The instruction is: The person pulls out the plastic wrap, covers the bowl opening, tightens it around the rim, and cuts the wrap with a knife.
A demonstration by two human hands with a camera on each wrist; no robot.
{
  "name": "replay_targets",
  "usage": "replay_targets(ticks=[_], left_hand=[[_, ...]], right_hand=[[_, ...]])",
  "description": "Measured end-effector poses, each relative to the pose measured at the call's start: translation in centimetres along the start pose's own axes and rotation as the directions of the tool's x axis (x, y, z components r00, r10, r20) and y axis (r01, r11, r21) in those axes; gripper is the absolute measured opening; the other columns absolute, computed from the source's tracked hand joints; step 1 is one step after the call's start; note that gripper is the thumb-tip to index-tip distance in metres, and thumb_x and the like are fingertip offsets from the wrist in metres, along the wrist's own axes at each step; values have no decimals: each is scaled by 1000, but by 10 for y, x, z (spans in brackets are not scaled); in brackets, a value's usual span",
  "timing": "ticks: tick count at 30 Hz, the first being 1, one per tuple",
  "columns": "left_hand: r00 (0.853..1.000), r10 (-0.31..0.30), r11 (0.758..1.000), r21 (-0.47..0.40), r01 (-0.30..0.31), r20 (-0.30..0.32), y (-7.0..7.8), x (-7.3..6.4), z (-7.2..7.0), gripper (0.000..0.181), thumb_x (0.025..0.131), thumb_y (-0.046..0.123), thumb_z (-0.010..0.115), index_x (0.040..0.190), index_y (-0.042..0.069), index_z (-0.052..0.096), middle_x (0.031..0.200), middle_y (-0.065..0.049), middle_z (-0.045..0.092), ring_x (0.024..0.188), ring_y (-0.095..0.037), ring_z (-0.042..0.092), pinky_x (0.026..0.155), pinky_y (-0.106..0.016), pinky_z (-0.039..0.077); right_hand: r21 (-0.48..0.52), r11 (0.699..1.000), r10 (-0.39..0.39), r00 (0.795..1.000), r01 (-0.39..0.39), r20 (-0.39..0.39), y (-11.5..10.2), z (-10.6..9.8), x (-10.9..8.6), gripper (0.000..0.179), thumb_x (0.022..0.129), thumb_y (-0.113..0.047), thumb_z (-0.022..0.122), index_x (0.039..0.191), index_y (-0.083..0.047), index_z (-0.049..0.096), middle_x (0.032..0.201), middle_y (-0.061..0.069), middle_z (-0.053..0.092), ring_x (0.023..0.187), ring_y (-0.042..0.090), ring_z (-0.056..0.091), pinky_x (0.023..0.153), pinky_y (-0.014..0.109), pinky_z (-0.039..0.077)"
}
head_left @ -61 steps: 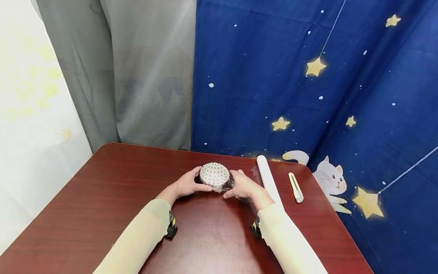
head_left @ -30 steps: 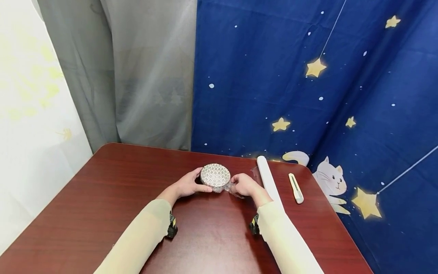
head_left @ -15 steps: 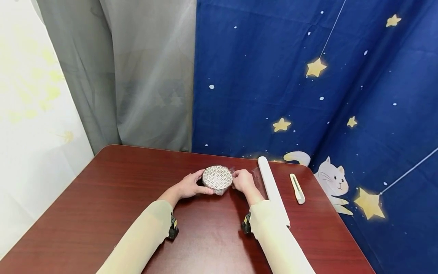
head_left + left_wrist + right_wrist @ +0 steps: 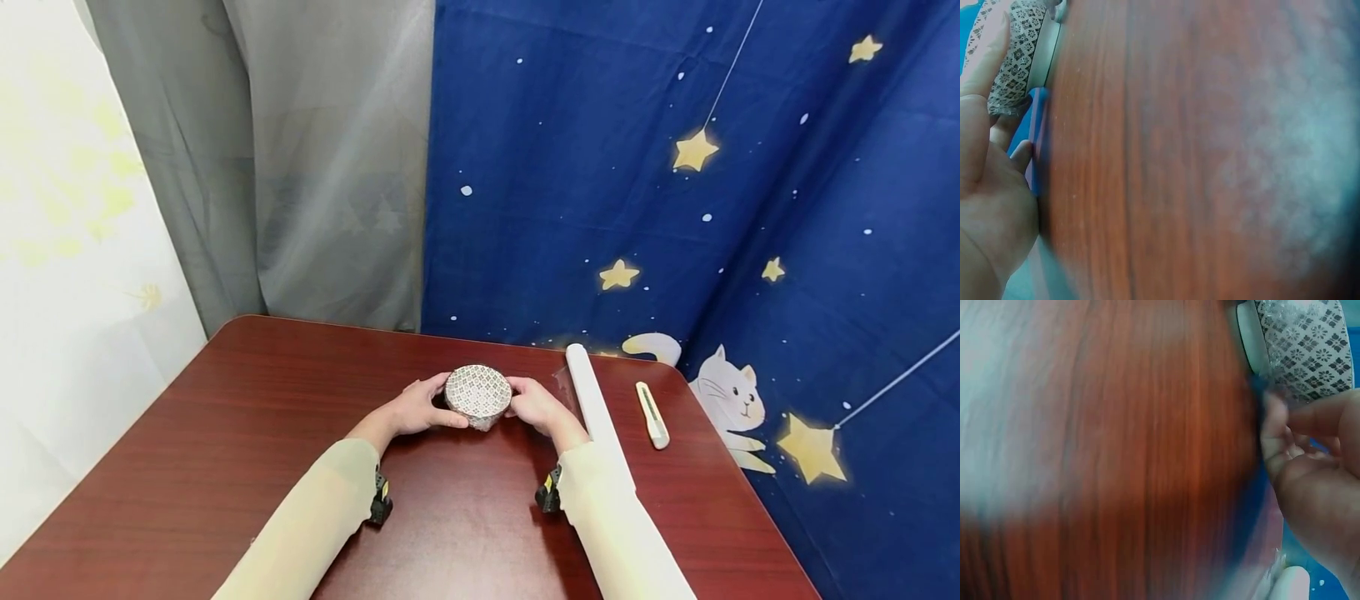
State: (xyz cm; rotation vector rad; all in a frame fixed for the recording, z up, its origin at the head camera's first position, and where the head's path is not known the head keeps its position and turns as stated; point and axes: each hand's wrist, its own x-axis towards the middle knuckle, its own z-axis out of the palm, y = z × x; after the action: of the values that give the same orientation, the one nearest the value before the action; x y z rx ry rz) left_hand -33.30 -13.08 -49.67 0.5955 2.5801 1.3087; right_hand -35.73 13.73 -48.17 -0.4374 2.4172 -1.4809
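Observation:
A round bowl (image 4: pixel 477 392) with a dark floral pattern on white stands over the table, clear cling film (image 4: pixel 482 423) bunched along its near side. My left hand (image 4: pixel 416 406) grips the bowl from the left, thumb along its near side. In the left wrist view the thumb lies over the bowl's patterned wall (image 4: pixel 1017 59), above a pale base. My right hand (image 4: pixel 538 406) is at the bowl's right side. The right wrist view shows its fingers (image 4: pixel 1275 428) curled in close against the bowl's lower wall, pinching at the film there; the fingertips are blurred.
A white roll (image 4: pixel 592 400) lies lengthwise on the dark red table (image 4: pixel 315 375), just right of my right hand, with loose clear film at its left. Farther right lies a pale utility knife (image 4: pixel 652 416). Curtains (image 4: pixel 555 167) hang behind the table.
My right hand has drawn a loose tail of film in from the right against the bowl; that tail no longer shows. The bowl has shifted slightly right with my left hand still gripping it.

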Motion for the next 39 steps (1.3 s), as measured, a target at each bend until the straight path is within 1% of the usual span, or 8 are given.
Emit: replay_targets(ticks=[4, 10, 17, 23, 26, 29, 32, 39], left_hand=[[1000, -6, 1000, 8, 6, 4, 0, 1, 1, 106, 90, 48, 90, 170, 3, 35, 166, -16, 54, 164, -39, 35, 134, -71, 8], [1000, 3, 1000, 9, -3, 9, -2, 2, 2, 104, 91, 48, 89, 169, 4, 36, 165, -15, 56, 164, -36, 37, 135, -70, 7], [1000, 13, 1000, 11, -14, 8, -4, 3, 3, 102, 90, 47, 90, 168, 5, 39, 163, -13, 59, 163, -36, 39, 134, -70, 9], [1000, 0, 1000, 17, 0, -4, -3, 3, 3, 102, 89, 47, 91, 167, 7, 41, 162, -12, 60, 163, -35, 39, 135, -69, 7], [1000, -7, 1000, 29, 7, -6, -4, 3, 3, 104, 88, 49, 91, 168, 6, 40, 161, -12, 61, 162, -36, 39, 135, -69, 9], [1000, -7, 999, 33, 7, -12, -4, 2, 3, 105, 88, 51, 91, 169, 6, 39, 161, -12, 61, 162, -37, 39, 135, -69, 10], [1000, -8, 999, 34, 8, -19, -4, 2, 3, 105, 88, 51, 91, 169, 6, 39, 161, -12, 61, 162, -37, 39, 135, -69, 11], [1000, -17, 1000, 22, 17, -16, -4, 3, 5, 107, 88, 51, 91, 169, 4, 38, 162, -14, 59, 163, -40, 37, 134, -70, 10]], right_hand=[[23, 999, -32, 998, 31, 45, 0, 0, -2, 79, 87, 17, 52, 165, 3, 39, 140, 29, 67, 102, 20, 69, 84, 33, 64], [-245, 963, -127, 991, 114, -37, -3, 1, -6, 59, 80, 9, 63, 139, 1, 70, 141, 22, 65, 129, 31, 55, 112, 40, 47], [-55, 998, -28, 995, 33, 93, 1, -4, -14, 78, 76, 11, 62, 152, 6, 48, 140, 23, 69, 115, 22, 61, 97, 29, 48], [-70, 998, 20, 987, -9, 160, -6, -5, -23, 95, 81, -15, 88, 160, -2, 37, 157, 16, 51, 141, 27, 50, 123, 44, 39], [-101, 994, -19, 987, 36, 159, -7, 0, -22, 101, 83, -30, 96, 161, -4, 37, 156, 14, 52, 140, 24, 53, 124, 45, 41], [-106, 982, -141, 977, 158, 157, -7, 6, -19, 91, 84, -24, 96, 157, -2, 46, 149, 16, 61, 134, 25, 60, 121, 43, 46], [-165, 963, -198, 974, 214, 107, -4, 12, -16, 83, 82, -13, 97, 151, -1, 54, 142, 16, 70, 132, 28, 64, 121, 44, 47], [-267, 963, -55, 997, 42, -45, -1, 15, -19, 75, 78, -11, 99, 142, -1, 59, 137, 15, 72, 130, 30, 64, 120, 51, 48]])
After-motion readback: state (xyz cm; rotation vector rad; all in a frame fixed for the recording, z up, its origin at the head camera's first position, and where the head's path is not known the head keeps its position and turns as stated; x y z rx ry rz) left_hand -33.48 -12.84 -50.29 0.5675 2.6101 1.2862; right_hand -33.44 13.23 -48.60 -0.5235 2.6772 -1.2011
